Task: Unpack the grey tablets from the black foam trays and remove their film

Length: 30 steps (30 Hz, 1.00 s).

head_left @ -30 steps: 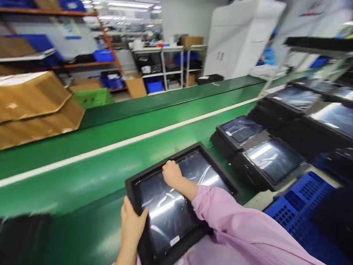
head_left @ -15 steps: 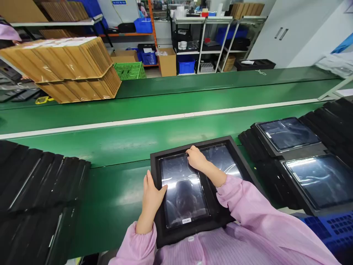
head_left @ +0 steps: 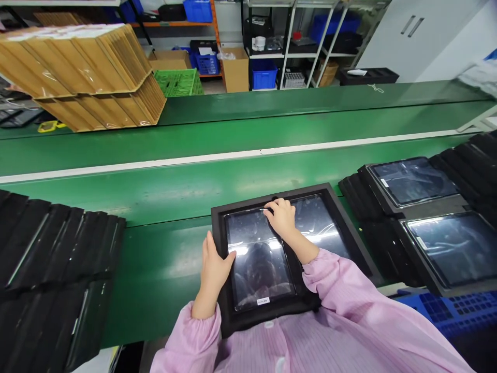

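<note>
A black foam tray (head_left: 227,324) lies on the green bench in front of me, holding two dark glossy tablet screens side by side. My left hand (head_left: 215,269) grips the tray's left side, its thumb over the rim toward the glass and its fingers along the outer edge. At the top right corner of the left tablet screen (head_left: 258,269), my right hand (head_left: 282,220) has its fingers bent onto the edge. The fingertips partly hide that corner. This screen bears a small white label near its bottom. My right wrist and sleeve cover part of the right tablet screen (head_left: 318,228).
Stacked black trays (head_left: 46,243) stand at the left. At the right are more black trays with two screens (head_left: 450,248) on top, above a blue crate (head_left: 446,311). Cardboard dividers (head_left: 85,67) and a green crate (head_left: 178,83) sit beyond the white strip (head_left: 174,161).
The view has tilted downward a little. My right hand's fingers have shifted slightly and spread more at the screen's top corner. My left hand keeps its place on the tray.
</note>
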{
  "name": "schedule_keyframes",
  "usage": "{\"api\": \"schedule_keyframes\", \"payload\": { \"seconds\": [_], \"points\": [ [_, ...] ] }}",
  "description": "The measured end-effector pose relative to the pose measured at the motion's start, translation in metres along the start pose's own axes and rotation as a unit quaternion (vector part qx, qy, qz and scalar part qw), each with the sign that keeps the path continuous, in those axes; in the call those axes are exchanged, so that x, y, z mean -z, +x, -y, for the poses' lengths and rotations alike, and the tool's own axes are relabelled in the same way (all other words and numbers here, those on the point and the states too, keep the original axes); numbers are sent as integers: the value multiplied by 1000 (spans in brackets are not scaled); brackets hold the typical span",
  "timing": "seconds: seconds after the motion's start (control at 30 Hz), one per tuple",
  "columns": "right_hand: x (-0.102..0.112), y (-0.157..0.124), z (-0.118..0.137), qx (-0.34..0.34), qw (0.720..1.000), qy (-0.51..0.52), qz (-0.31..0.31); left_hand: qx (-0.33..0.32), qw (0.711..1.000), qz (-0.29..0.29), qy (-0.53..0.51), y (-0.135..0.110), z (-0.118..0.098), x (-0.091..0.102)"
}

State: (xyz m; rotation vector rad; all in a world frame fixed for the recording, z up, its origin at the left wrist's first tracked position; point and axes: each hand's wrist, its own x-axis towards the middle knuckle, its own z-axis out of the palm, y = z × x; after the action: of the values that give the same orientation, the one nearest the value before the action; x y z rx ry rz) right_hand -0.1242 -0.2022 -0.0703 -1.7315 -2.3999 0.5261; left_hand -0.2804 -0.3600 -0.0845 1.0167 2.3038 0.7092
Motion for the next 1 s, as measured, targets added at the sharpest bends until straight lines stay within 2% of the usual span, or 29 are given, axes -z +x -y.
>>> {"api": "schedule_keyframes", "payload": {
  "seconds": [0.07,0.13,0.2,0.23,0.27,0.3,0.33,0.37,0.43,0.47,0.5,0.53,0.6,0.67,0.73,0.8,0.9,0.93,1.0],
  "points": [
    [4,-7,7,29,1000,-2,8,-2,1000,-7,23,0,-3,1],
    [11,-28,13,76,996,-3,37,-17,999,-24,45,-1,-5,3],
    [22,-60,15,176,978,17,114,-66,995,-37,58,-2,-3,5],
    [28,-78,12,240,956,42,162,-106,992,-31,61,-3,0,6],
    [35,-95,7,353,902,95,228,-153,986,-14,60,-5,5,8],
    [41,-108,-1,421,854,164,260,-203,978,10,54,-7,11,9],
    [47,-119,-11,440,824,231,271,-251,966,33,42,-9,19,11],
    [50,-125,-23,431,819,283,252,-289,956,49,24,-11,26,12],
    [49,-129,-49,345,876,295,160,-321,946,55,-11,-13,37,14],
    [44,-129,-61,319,903,261,120,-316,947,50,-17,-12,39,15],
    [38,-128,-72,319,917,219,100,-301,952,45,-13,-9,37,15],
    [31,-129,-79,344,915,181,105,-278,960,37,1,-5,33,14],
    [18,-132,-86,418,882,147,160,-216,975,15,45,7,18,12],
    [14,-135,-82,460,854,139,197,-145,986,-15,85,23,-2,8],
    [18,-133,-73,463,858,122,188,-89,989,-31,117,38,-20,6],
    [25,-123,-63,456,870,105,156,-57,988,-23,143,48,-32,6],
    [28,-95,-50,423,884,115,163,-25,984,17,175,53,-41,9],
    [27,-82,-45,387,895,132,180,-17,982,27,184,53,-42,10],
    [20,-54,-37,252,927,209,184,-9,980,38,196,52,-44,10]
  ]
}}
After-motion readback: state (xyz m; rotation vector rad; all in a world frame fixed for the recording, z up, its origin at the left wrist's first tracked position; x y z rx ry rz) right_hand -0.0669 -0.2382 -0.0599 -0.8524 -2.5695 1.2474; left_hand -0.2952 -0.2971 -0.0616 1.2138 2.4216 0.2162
